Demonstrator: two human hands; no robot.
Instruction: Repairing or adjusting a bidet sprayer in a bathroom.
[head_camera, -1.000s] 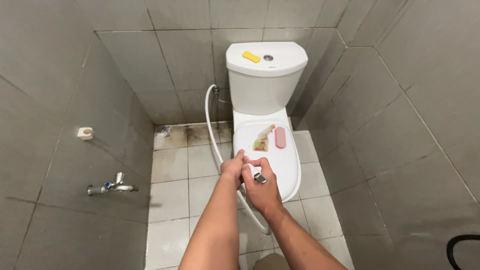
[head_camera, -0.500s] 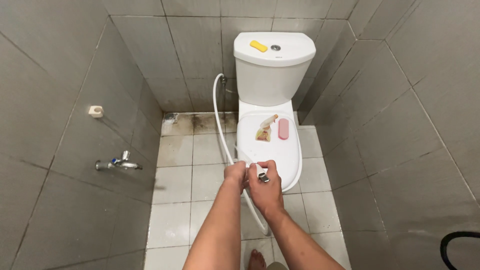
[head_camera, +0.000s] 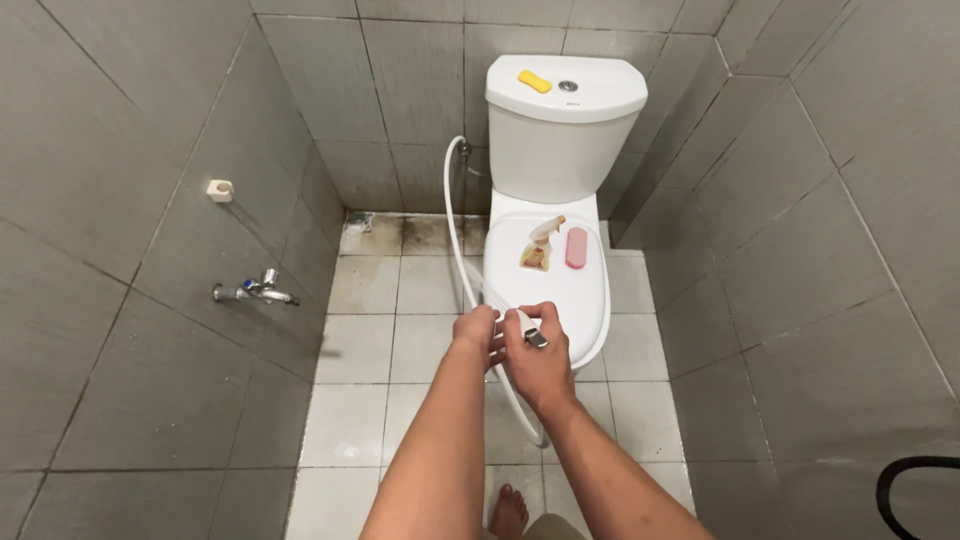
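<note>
Right hand (head_camera: 538, 362): closed around the bidet sprayer (head_camera: 530, 330), fingers wrapped over its head, thumb side near the metal trigger.
Left hand (head_camera: 476, 332): fingers curled shut on the front end of the same sprayer, touching the right hand.
Bidet sprayer: held in front of the toilet's closed lid (head_camera: 545, 290), just above its front edge (nozzle hidden by the fingers).
Hose (head_camera: 455, 220): white, running from the wall beside the cistern down to the hands, then looping below them.
Lid load: a small spray bottle (head_camera: 541, 246) lying flat, a pink brush (head_camera: 576, 248) just beside it.
Cistern (head_camera: 563, 125): yellow sponge (head_camera: 534, 81) on top, beside the flush button.
Left wall: metal tap (head_camera: 255, 291), white holder (head_camera: 220, 190) above it.
Floor: a bare foot (head_camera: 509, 510) on the white tiles.
</note>
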